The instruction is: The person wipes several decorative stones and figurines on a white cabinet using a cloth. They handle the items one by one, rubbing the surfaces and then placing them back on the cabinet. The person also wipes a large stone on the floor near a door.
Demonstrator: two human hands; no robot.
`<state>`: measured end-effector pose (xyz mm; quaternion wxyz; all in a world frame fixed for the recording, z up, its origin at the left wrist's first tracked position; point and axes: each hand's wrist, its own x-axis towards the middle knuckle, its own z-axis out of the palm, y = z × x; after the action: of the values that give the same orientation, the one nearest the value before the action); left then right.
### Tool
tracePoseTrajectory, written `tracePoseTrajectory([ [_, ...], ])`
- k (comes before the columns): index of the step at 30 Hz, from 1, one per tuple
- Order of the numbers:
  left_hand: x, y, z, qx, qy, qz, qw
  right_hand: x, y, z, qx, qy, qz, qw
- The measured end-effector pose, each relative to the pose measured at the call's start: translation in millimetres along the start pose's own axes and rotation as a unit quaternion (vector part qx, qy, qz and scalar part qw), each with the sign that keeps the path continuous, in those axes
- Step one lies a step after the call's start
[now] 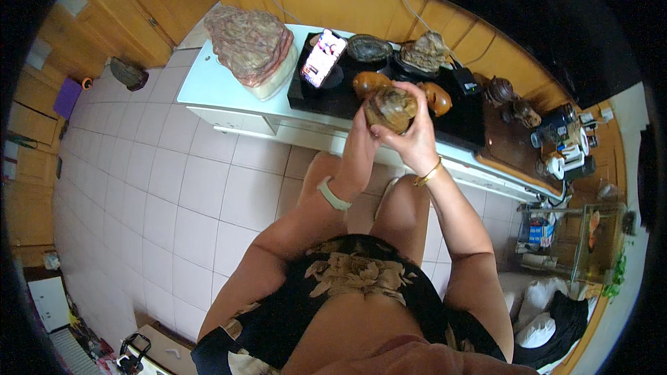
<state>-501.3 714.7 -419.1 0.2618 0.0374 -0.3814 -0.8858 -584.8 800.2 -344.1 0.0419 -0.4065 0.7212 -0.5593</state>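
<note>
A rounded brown-and-tan stone [391,108] is held up between both palms, above the front of a black slab [458,125]. My left hand [361,130] supports its left and lower side; most of those fingers are hidden behind it. My right hand [417,133] wraps the right side, with the thumb along the near edge. Just behind the stone lie two glossy orange-brown objects, one on the left [371,83] and one on the right [436,99]. A phone with a lit screen [324,57] leans at the slab's left end.
A large layered reddish rock [250,44] stands on the white cabinet top [200,86]. Behind the slab's front sit a dark oval stone [370,48] and a craggy rock [424,52]. A brown tea tray [513,151] is at right, beyond a small black box [465,82].
</note>
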Motion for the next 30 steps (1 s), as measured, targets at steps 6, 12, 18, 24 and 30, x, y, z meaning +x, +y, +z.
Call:
tracePoseTrajectory([
  [6,-2,-43,-44,0.27,-0.032,0.081,0.959,118,61,-18,-0.049,0.006,-0.037,0.998],
  [12,3,-67,-70,0.265,-0.077,-0.022,0.961,236,132,12,-0.023,-0.095,-0.028,0.995],
  [18,21,-73,-80,0.269,-0.049,-0.066,0.96,298,165,64,-0.125,-0.234,-0.054,0.963],
  [24,26,-70,-83,0.243,-0.045,-0.084,0.965,314,176,109,-0.06,-0.366,-0.024,0.928],
  [30,32,-59,-84,0.224,-0.043,-0.108,0.968,318,182,125,-0.057,-0.412,-0.029,0.909],
])
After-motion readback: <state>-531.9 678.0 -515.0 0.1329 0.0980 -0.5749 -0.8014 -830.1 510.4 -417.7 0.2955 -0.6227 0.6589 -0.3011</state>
